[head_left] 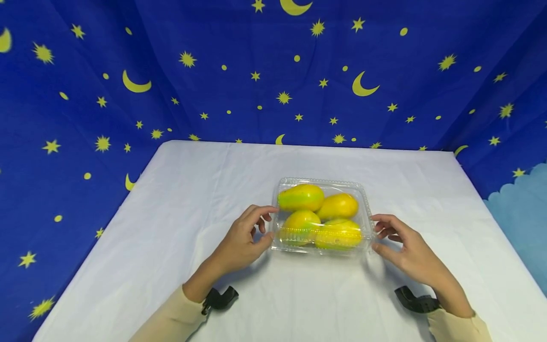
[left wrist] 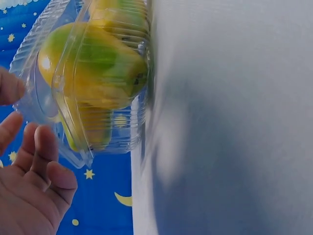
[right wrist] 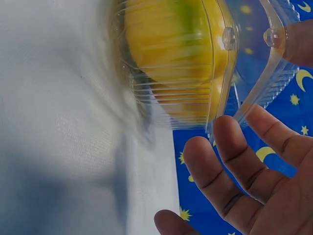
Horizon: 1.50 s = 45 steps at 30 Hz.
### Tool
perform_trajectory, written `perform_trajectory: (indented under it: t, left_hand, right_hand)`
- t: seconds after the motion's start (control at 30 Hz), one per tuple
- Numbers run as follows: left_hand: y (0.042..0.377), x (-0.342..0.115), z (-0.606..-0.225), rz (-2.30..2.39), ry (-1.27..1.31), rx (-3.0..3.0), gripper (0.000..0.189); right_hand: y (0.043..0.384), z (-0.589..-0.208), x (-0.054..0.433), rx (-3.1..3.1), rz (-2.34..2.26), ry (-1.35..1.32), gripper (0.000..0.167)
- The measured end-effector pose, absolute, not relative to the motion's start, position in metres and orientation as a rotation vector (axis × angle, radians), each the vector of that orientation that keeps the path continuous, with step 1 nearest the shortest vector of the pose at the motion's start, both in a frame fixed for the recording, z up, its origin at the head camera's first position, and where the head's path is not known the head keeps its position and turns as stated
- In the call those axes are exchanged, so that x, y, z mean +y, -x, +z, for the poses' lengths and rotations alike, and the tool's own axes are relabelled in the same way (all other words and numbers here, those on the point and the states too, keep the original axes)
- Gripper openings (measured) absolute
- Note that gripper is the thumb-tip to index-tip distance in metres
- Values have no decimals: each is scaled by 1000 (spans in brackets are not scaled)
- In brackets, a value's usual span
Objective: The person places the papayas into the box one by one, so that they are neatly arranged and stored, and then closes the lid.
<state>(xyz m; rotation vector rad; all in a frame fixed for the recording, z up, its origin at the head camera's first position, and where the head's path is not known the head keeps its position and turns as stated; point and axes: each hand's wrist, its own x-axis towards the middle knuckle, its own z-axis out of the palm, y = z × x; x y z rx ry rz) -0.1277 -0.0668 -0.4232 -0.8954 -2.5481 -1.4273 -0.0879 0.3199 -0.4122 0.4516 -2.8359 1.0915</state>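
A clear plastic clamshell box (head_left: 322, 252) stands on the white-covered table, holding several yellow-green, mango-like fruits (head_left: 301, 197). Its lid (right wrist: 268, 93) sits a little apart from the lower rim, with a gap between them in the right wrist view. My left hand (head_left: 243, 242) is at the box's left side, fingertips and thumb by the rim; whether they touch it is unclear. At the right side is my right hand (head_left: 403, 247), thumb against the lid's corner and other fingers extended beside the rim. Neither hand plainly grips anything.
The white tablecloth (head_left: 239, 164) spreads around the box. Blue cloth (head_left: 239, 42) with yellow stars and moons hangs behind and at the sides, with a light-blue patch (head_left: 519, 213) at the right. Black straps with curved mounts (head_left: 222, 299) sit at both wrists.
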Motion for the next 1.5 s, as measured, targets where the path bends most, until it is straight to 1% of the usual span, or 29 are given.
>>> perform_trajectory:
  t: [0.2, 0.37, 0.63, 0.93, 1.17, 1.33, 1.5]
  left_hand:
    - [125, -66, -423, -1430, 822, -2515, 49]
    - [124, -66, -422, -1458, 744, -2534, 43]
    - [125, -67, -425, -1494, 685, -2607, 34]
    - [126, -70, -425, -1610, 680, -2669, 36]
    - [125, -72, -426, -1692, 684, -2727, 36]
    - [125, -72, -425, -1751, 687, -2787, 38]
    - [127, -70, -425, -1859, 662, -2834, 39]
  right_hand:
    - [88, -413, 318, -2883, 1087, -389, 53]
    - [88, -414, 318, -2904, 1147, -392, 53]
    - [87, -414, 319, -2955, 1262, -339, 56]
    - [88, -421, 319, -2916, 1418, -386, 57]
    - [88, -423, 320, -2933, 1669, -348, 61]
    - [87, -424, 320, -2920, 1768, -334, 63]
    - [91, -422, 323, -2896, 1862, -372, 62]
